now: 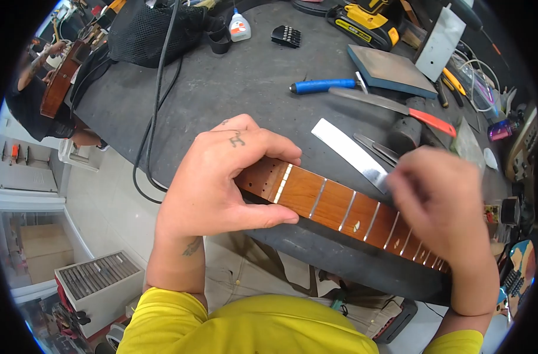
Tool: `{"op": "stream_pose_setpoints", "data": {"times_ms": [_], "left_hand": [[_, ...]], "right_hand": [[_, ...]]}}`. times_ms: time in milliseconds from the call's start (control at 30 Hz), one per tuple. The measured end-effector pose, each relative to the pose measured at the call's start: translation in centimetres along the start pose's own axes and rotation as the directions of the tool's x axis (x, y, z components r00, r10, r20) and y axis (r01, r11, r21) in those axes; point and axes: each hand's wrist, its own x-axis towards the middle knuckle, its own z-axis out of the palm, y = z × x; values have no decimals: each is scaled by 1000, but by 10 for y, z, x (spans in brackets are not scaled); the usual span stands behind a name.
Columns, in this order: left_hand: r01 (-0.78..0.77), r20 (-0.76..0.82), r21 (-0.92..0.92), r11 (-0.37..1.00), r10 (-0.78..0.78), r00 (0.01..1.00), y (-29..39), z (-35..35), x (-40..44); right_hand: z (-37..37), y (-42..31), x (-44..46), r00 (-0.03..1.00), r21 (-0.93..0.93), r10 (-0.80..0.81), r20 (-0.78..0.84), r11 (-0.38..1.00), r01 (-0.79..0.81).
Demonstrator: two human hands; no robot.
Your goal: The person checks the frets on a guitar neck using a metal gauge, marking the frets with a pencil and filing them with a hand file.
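A brown guitar neck (pixel 334 206) with metal frets and a white nut lies diagonally along the near edge of the dark workbench. My left hand (pixel 221 177) grips its headstock end, thumb on the near side and fingers on the far side. Over the fretboard's far edge, my right hand (pixel 440 194) is blurred by motion, with its fingers bent; whatever they may hold is hidden. Just left of those fingers lies a white strip (pixel 348 150) with a shiny end.
Beyond the neck are a blue-handled tool (pixel 322 86), a red-handled blade (pixel 398 109), a flat block (pixel 391 71), a yellow power tool (pixel 366 26) and a glue bottle (pixel 239 28). Black cables (pixel 157 106) cross the left side. Another person (pixel 30 100) holds a guitar body at far left.
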Motion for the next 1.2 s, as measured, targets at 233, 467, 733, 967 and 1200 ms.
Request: {"op": "stream_pose_setpoints", "data": {"times_ms": [233,467,733,967,1200], "left_hand": [[0,-27,-16,1000,0,1000,1,3,1],[18,-17,-34,999,-19,1000,2,4,1],[120,32,-204,972,-115,993,4,6,0],[97,33,-182,979,-93,995,3,4,0],[91,36,-255,963,-85,996,3,3,-2]], "right_hand": [[11,-9,5,995,-59,53,79,997,-48],[7,-18,13,984,-31,104,145,994,-101],[11,-20,13,959,-139,231,167,968,-209],[0,-21,17,943,-158,212,259,972,-175],[0,-23,12,963,-227,152,221,969,-101]]}}
